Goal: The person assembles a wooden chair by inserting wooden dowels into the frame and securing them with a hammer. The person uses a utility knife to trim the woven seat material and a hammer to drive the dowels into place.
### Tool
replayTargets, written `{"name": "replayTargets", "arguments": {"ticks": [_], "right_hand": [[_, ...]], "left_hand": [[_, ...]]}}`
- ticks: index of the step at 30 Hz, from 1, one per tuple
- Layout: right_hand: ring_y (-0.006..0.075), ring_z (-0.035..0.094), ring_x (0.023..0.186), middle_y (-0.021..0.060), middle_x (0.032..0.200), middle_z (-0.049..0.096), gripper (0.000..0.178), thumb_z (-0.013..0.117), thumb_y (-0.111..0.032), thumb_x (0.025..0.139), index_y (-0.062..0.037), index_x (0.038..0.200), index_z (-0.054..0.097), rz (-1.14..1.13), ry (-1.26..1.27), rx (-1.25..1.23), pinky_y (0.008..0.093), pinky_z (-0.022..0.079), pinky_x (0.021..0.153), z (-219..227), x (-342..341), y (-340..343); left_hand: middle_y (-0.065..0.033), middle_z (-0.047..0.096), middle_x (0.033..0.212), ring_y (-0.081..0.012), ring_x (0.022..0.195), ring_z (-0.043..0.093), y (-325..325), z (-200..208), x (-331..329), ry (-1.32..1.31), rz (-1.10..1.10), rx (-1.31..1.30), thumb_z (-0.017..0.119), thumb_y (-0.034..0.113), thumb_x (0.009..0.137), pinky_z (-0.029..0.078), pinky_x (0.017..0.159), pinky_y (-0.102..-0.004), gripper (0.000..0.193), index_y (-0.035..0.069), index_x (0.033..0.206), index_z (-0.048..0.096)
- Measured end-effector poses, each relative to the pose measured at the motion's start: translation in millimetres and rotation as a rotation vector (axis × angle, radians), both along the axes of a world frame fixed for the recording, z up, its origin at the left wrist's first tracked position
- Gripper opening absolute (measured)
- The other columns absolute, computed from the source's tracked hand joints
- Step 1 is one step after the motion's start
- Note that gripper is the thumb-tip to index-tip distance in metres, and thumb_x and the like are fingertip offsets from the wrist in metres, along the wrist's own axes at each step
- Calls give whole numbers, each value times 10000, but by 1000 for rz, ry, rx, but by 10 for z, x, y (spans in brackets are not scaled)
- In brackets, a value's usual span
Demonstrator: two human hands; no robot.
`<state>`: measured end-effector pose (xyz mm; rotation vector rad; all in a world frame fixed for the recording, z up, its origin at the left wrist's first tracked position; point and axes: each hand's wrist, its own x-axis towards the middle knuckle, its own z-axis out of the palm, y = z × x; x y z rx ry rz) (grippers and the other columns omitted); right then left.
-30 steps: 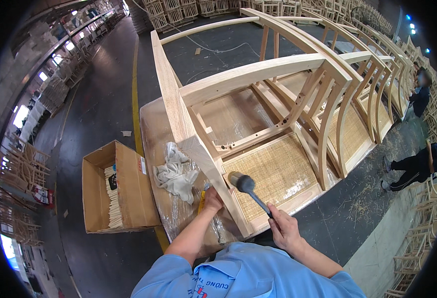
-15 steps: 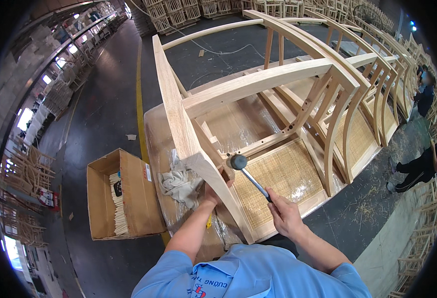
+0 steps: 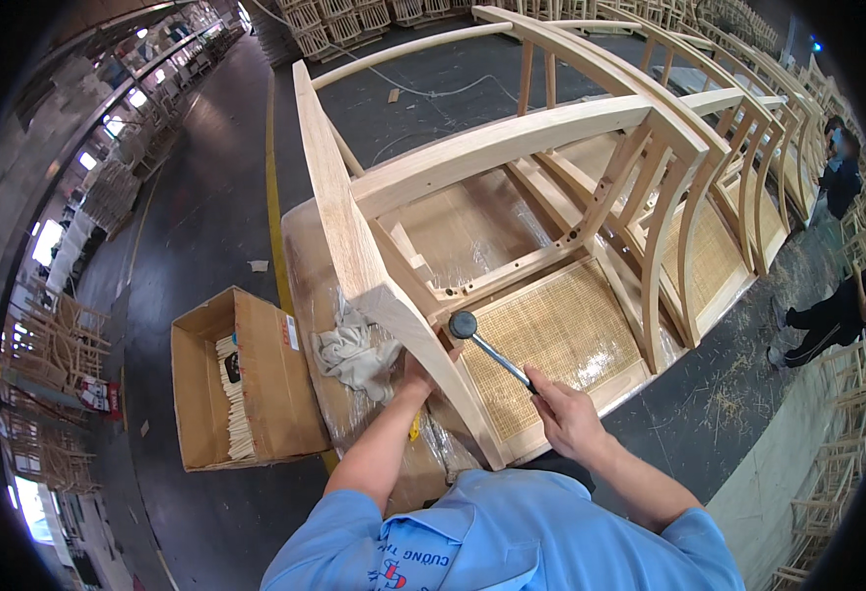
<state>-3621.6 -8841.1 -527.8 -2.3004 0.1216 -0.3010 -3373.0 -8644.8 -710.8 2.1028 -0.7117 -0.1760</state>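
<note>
A mallet [image 3: 497, 357] with a dark round head and a metal shaft is gripped near its handle end by my right hand [image 3: 571, 422]. Its head hovers at the inner side of the nearest wooden chair frame [image 3: 359, 246], by the front corner of the woven cane seat [image 3: 551, 345]. My left hand [image 3: 416, 376] reaches in behind that frame's slanting front leg [image 3: 438, 369]. The leg covers most of its fingers, so their grip and anything in them cannot be made out. The frame lies on its side, pale and unfinished.
More chair frames [image 3: 689, 246] stand in a row to the right on the wrapped work surface [image 3: 305, 256]. An open cardboard box [image 3: 295, 394] of thin wooden sticks sits at left, beside a crumpled grey cloth [image 3: 349, 350]. A person [image 3: 827, 320] stands at far right.
The view has shifted slightly, and the chair sits a little higher and further left in it. My right hand still holds the mallet near the same corner; my left hand stays behind the leg.
</note>
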Motion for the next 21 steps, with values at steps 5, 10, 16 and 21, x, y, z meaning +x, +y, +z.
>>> {"name": "replayTargets", "arguments": {"ticks": [5, 10, 16, 21], "right_hand": [[364, 637, 658, 164, 813, 617, 563, 660, -43, 992, -103, 1539, 539, -40, -60, 40, 472, 525, 631, -73, -324, 95], [377, 642, 704, 190, 850, 634, 554, 646, -34, 998, -82, 1538, 527, -49, 12, 57, 462, 527, 668, 28, -583, 105], [387, 653, 745, 200, 868, 642, 548, 632, 0, 988, -33, 1524, 524, -34, 149, 33, 461, 536, 697, -44, -872, 190], [353, 610, 673, 187, 826, 610, 536, 632, 15, 979, -26, 1506, 545, -42, 66, 57, 440, 512, 645, -63, -1185, 321]], "left_hand": [[-160, 732, 1140, -346, 1096, 702, -18, 175, -324, -145, 7, 274, 876, 413, 812, 560, 959, -428, 620, 44, 1260, 659], [-113, 763, 1009, -298, 992, 732, 99, 216, -634, -26, -25, 35, 895, 382, 808, 578, 903, -408, 481, 42, 1099, 719], [-126, 772, 1159, -327, 1068, 736, 172, 105, -997, 79, -112, 43, 795, 318, 895, 590, 904, -390, 371, 117, 1203, 745], [-118, 773, 1182, -305, 1069, 745, 235, 104, -1128, -162, -178, 26, 709, 187, 912, 597, 897, -397, 513, 191, 1423, 667]]}}
